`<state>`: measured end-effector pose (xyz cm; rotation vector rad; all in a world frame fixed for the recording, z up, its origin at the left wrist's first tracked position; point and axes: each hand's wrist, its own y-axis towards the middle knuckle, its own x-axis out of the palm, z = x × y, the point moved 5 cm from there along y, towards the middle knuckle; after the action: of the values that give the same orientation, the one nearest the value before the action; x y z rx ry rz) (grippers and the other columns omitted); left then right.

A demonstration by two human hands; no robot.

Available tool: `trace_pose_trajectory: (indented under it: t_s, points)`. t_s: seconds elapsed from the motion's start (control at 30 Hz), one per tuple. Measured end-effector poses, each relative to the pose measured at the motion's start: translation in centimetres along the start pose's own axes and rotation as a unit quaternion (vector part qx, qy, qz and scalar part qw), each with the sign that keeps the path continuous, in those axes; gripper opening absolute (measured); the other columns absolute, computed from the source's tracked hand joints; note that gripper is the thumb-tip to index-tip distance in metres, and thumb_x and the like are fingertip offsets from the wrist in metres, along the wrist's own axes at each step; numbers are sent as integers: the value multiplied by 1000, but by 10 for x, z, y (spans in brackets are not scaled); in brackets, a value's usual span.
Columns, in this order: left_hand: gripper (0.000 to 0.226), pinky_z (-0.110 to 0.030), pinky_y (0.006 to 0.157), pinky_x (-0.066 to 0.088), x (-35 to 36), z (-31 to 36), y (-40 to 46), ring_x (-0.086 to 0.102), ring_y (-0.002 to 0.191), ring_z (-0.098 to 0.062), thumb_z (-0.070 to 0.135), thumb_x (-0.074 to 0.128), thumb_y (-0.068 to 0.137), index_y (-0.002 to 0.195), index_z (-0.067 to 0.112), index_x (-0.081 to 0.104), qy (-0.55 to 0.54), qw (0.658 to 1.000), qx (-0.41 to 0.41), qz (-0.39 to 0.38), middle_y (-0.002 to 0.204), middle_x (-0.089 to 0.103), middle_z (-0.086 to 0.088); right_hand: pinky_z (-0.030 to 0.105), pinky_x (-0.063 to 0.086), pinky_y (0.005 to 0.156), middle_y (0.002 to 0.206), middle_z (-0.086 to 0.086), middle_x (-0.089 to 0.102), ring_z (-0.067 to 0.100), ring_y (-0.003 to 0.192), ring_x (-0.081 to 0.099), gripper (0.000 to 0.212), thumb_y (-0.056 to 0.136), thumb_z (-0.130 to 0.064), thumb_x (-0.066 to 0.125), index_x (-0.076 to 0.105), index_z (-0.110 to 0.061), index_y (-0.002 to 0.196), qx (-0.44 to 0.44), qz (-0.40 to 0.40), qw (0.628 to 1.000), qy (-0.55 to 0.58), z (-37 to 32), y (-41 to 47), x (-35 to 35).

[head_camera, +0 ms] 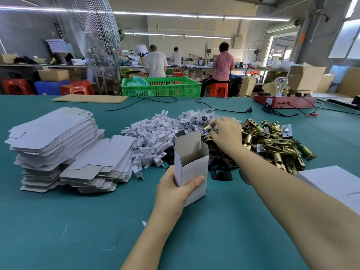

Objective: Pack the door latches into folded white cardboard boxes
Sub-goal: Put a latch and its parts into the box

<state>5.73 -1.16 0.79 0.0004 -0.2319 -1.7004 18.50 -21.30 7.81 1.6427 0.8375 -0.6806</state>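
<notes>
Both hands are busy over the green table (58,221): the left hand (175,190) grips a folded white box (191,166) by its lower left corner, thumb laid across the front panel and the other fingers behind it, holding the box upright with its top flaps standing open and its grey inside showing. Its bottom edge is at or just above the table surface; which of the two cannot be told. The right hand (227,133) reaches forward past the box, its fingers curled and pinching a brass-coloured door latch (208,131) at the near left edge of the heap of latches (272,145), which spreads out to the right of the hand. Some latches in the heap carry small white squares with a silver part on them. Beneath and beside the right forearm lies a scatter of flat black plates (220,164), just behind the box. Further left is a heap of white plastic pieces (150,137), and behind it a heap of small clear bags with dark contents (192,118). At the far left stand two stacks of flat, unfolded white box blanks (54,141), the taller one behind, the lower one in front and fanned out. White sheets (335,184) lie at the right edge. A black cord with a plug (248,110) trails across the far part of the table, near a red device (284,101) and a green crate (161,86). Three people stand or sit with their backs turned at benches beyond.
</notes>
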Motion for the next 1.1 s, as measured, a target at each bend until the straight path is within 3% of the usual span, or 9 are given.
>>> trace_pose_trajectory:
  t_s: [0.1,0.23,0.3,0.37,0.53,0.67,0.77,0.93,1.1]
  points:
    - [29,-26,77,58,-1,1,-1,71,90,-10,13,81,79,104,23,70,-9,1000,-4,3,96,76,9,35,46,80,98,5,67,22,94,60,11,93,-22,59,61,-13,100,82,68,970,221,6,-19,-34]
    - [29,-20,68,55,7,4,-5,71,87,-10,12,82,76,100,25,71,-2,1000,-3,-30,94,76,8,39,54,80,80,4,69,24,85,66,7,97,-21,53,51,-18,91,194,67,879,431,14,-52,-76]
    - [31,-16,65,52,13,7,-9,71,86,-8,15,86,72,97,26,73,10,998,2,-55,94,76,7,31,56,73,68,0,69,20,76,67,8,97,-16,53,51,-17,89,212,47,825,522,11,-66,-100]
    - [30,-14,64,51,17,11,-13,71,86,-7,22,83,67,94,32,74,21,997,3,-76,95,76,7,18,53,59,63,-3,70,12,68,68,4,96,-15,56,55,-14,92,188,14,803,566,3,-78,-125]
    - [34,-15,69,52,22,14,-18,71,90,-8,27,82,63,93,40,73,27,994,-1,-101,98,76,7,22,53,70,74,-7,69,10,76,66,2,92,-14,62,62,-16,93,16,-108,829,548,-27,-97,-170]
    - [35,-17,72,53,23,15,-19,70,93,-9,28,82,64,95,41,73,34,994,2,-100,100,76,7,15,49,73,85,-3,69,9,79,63,6,89,-14,67,67,-16,94,-117,-136,907,381,-55,-102,-179]
    - [35,-17,72,52,23,15,-18,70,94,-8,26,80,67,96,43,73,38,994,4,-101,102,75,9,8,42,69,86,-6,69,1,77,60,8,87,-13,69,69,-13,94,-180,-147,933,273,-71,-105,-173]
    - [35,-17,73,53,23,13,-17,70,97,-9,29,81,67,98,42,72,38,994,5,-104,104,75,9,17,42,75,94,-3,70,7,82,58,16,89,-11,65,67,-13,105,-229,-154,952,137,-84,-107,-155]
    - [35,-16,73,53,22,13,-16,70,96,-9,29,81,67,99,42,72,38,993,11,-111,104,75,8,8,46,70,91,-5,71,-4,73,62,21,90,-13,65,64,-17,111,-194,-132,937,260,-86,-110,-154]
